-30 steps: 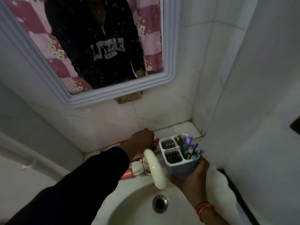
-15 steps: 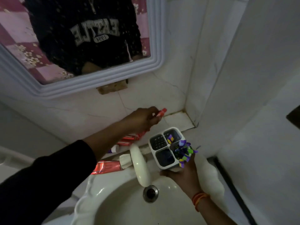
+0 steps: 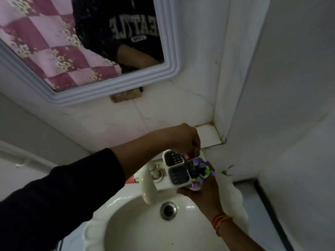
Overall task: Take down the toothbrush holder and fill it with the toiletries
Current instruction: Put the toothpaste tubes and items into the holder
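The toothbrush holder (image 3: 178,171) is white with dark, hole-dotted compartment floors; the toothbrushes (image 3: 199,172) in it show purple, lime green and white; the sink (image 3: 126,205) and tap (image 3: 147,185) are cream; the drain (image 3: 168,210) is grey metal; the sleeve (image 3: 59,192) is black; an orange thread band (image 3: 220,221) circles the other wrist; the mirror (image 3: 112,96) frame is white, reflecting a pink-and-maroon checked cloth with small pale flowers.

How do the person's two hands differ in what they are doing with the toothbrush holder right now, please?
The right hand cups the toothbrush holder from beneath, palm up; the left hand reaches over its far compartment from above, fingers curled downward. The right wrist wears an orange thread band with a bare forearm; the left arm has a dark sleeve pushed up. Both hands meet at the holder above the sink.
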`<state>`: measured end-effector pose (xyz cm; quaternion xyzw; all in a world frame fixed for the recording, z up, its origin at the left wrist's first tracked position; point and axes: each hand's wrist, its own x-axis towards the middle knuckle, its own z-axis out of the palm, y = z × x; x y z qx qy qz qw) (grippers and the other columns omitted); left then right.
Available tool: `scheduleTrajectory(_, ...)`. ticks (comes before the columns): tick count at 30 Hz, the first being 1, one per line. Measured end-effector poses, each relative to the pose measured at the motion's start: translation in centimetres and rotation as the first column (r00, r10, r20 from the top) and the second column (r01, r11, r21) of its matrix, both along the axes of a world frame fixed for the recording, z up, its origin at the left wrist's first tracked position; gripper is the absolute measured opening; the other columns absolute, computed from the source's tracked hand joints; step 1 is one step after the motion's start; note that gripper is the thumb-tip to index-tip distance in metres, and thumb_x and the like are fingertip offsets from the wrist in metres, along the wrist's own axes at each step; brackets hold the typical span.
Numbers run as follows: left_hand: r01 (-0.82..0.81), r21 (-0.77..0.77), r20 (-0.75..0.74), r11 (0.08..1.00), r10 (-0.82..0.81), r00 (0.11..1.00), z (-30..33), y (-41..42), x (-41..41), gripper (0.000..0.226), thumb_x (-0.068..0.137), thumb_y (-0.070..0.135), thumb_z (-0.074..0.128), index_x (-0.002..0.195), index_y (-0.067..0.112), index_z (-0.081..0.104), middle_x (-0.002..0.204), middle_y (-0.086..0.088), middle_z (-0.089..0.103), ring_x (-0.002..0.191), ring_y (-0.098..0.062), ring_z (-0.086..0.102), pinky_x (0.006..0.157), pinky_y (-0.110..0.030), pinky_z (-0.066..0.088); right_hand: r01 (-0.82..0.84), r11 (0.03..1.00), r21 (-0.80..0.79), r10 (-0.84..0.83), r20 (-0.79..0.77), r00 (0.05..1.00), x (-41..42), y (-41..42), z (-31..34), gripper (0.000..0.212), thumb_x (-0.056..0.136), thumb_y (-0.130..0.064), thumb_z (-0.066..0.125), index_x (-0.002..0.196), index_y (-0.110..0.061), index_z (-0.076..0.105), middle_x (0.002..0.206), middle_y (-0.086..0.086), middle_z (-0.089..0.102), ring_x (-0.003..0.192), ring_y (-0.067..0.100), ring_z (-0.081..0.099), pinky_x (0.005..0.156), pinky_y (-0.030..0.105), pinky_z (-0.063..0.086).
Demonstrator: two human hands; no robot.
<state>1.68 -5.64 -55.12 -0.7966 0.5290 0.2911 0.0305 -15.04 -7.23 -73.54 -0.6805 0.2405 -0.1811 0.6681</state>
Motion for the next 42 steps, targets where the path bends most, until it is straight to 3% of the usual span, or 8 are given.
scheduleTrajectory(7,-0.584,0.019,-0.627,0.811,0.465,0.625,0.2,3.6,4.8,0.029,0.102,0.024,0.054,0.124,0.011,0.068,0.112,-0.011,0.077,0.093,-0.028,0.077,0.076,-0.031,0.061,-0.007,0.996,-0.089,0.005,-0.027,1.0,0.2,-0.2,-0.1,0.096,0.043,-0.008,0.101,0.127,-0.013,0.055,0.121,-0.01,0.066,0.11,-0.017,0.058,0.087,-0.001,0.046)
scheduleTrajectory(12,-0.262,-0.066,0.037,0.963,0.265,0.964,-5.0,5.9,9.2,0.029,0.093,0.022,0.066,0.119,0.01,0.072,0.122,-0.008,0.072,0.101,-0.016,0.069,0.081,-0.013,0.047,-0.006,0.987,-0.163,-0.004,-0.059,0.998,0.2,-0.2,0.3,0.097,0.042,-0.016,0.102,0.125,-0.021,0.053,0.116,-0.048,0.053,0.107,-0.03,0.048,0.085,-0.008,0.037)
scheduleTrajectory(20,0.053,0.016,0.422,0.998,-0.055,0.905,-11.4,7.2,11.0,0.044,0.075,0.025,0.077,0.117,0.015,0.067,0.119,-0.01,0.066,0.112,-0.031,0.063,0.087,-0.035,0.048,0.01,0.963,-0.27,-0.046,-0.128,0.991,0.3,-0.4,-0.8,0.097,0.042,-0.035,0.1,0.127,-0.014,0.059,0.121,-0.018,0.057,0.115,-0.029,0.042,0.093,-0.008,0.031)
scheduleTrajectory(23,0.133,-0.004,0.461,0.991,-0.116,0.88,-11.6,6.9,11.4,0.045,0.08,0.027,0.071,0.124,0.022,0.065,0.117,-0.005,0.068,0.114,-0.028,0.061,0.085,-0.035,0.05,0.017,0.966,-0.257,-0.051,-0.125,0.991,0.2,-0.3,-0.9,0.098,0.043,-0.049,0.094,0.127,-0.011,0.061,0.122,-0.021,0.061,0.115,-0.024,0.048,0.093,-0.005,0.035)
scheduleTrajectory(28,0.198,-0.297,0.286,0.934,-0.111,0.952,-8.2,6.1,9.6,0.04,0.1,0.038,0.043,0.134,0.024,0.059,0.119,-0.003,0.062,0.091,-0.025,0.065,0.077,-0.037,0.054,0.027,0.963,-0.269,-0.056,-0.103,0.993,0.2,0.0,-0.4,0.088,0.045,-0.024,0.101,0.123,-0.015,0.062,0.119,-0.026,0.059,0.113,-0.023,0.05,0.09,-0.005,0.038)
scheduleTrajectory(32,0.277,-0.162,0.285,0.947,-0.224,0.932,-1.7,3.2,6.5,0.054,0.099,0.046,0.05,0.15,0.032,0.039,0.125,-0.001,0.061,0.105,-0.021,0.063,0.078,-0.034,0.051,0.022,0.967,-0.255,-0.052,-0.112,0.992,0.3,0.1,0.2,0.083,0.047,-0.027,0.1,0.12,-0.022,0.062,0.117,-0.029,0.06,0.113,-0.017,0.054,0.089,-0.004,0.039)
scheduleTrajectory(39,0.307,0.196,0.37,0.931,-0.36,0.856,1.8,-0.8,0.4,0.035,0.083,0.025,0.074,0.116,0.015,0.068,0.117,-0.008,0.063,0.09,-0.024,0.068,0.066,-0.034,0.056,0.045,0.986,-0.158,-0.056,-0.067,0.996,0.3,0.5,1.2,0.091,0.046,-0.016,0.1,0.121,-0.028,0.051,0.115,-0.043,0.058,0.109,-0.023,0.053,0.087,-0.005,0.04)
scheduleTrajectory(42,0.308,0.139,0.357,0.941,-0.338,0.871,1.3,-1.1,-0.7,0.031,0.085,0.018,0.071,0.115,0.011,0.068,0.111,-0.009,0.059,0.085,-0.024,0.063,0.068,-0.034,0.055,0.058,0.992,-0.111,-0.064,-0.053,0.997,0.2,0.5,1.1,0.093,0.045,-0.006,0.099,0.12,-0.031,0.048,0.11,-0.028,0.066,0.106,-0.023,0.056,0.084,-0.004,0.043)
